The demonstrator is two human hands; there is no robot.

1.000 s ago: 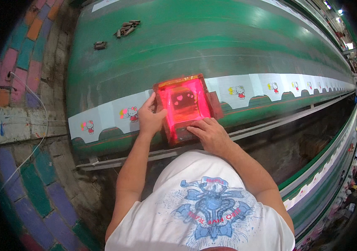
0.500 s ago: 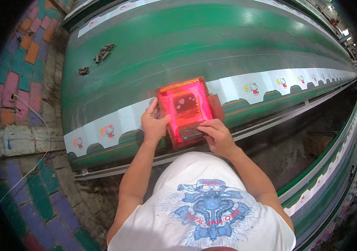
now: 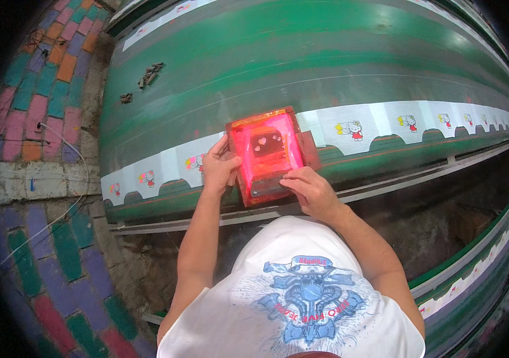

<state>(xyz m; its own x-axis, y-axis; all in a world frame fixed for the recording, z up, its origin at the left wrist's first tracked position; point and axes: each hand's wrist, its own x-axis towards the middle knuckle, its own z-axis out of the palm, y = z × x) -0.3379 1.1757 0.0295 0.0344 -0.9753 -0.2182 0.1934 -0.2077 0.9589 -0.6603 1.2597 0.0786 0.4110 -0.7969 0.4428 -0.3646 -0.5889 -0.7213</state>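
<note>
A small screen-printing frame (image 3: 247,194), wooden and stained red with bright pink ink inside, lies on a white fabric strip (image 3: 311,124) on the green table. Its mesh window (image 3: 268,146) is darker and shows small hearts. My left hand (image 3: 221,166) is closed on the frame's left side, thumb on the rim. At the near end inside the frame lies a dark squeegee (image 3: 266,184). My right hand (image 3: 308,190) pinches the squeegee's right end. Cartoon cat prints (image 3: 350,129) run along the strip on both sides of the frame.
The long green printing table (image 3: 206,89) carries several dark, stubby pieces (image 3: 150,76) at the far left. Another printed strip (image 3: 162,21) lies along its far side. To the left is a floor of painted bricks (image 3: 36,113) with a white cable (image 3: 63,224). Another table (image 3: 475,271) stands at lower right.
The frame, with both hands on it, sits farther right along the strip. A print with pink in it now shows beside my left hand, where only a yellow edge showed before.
</note>
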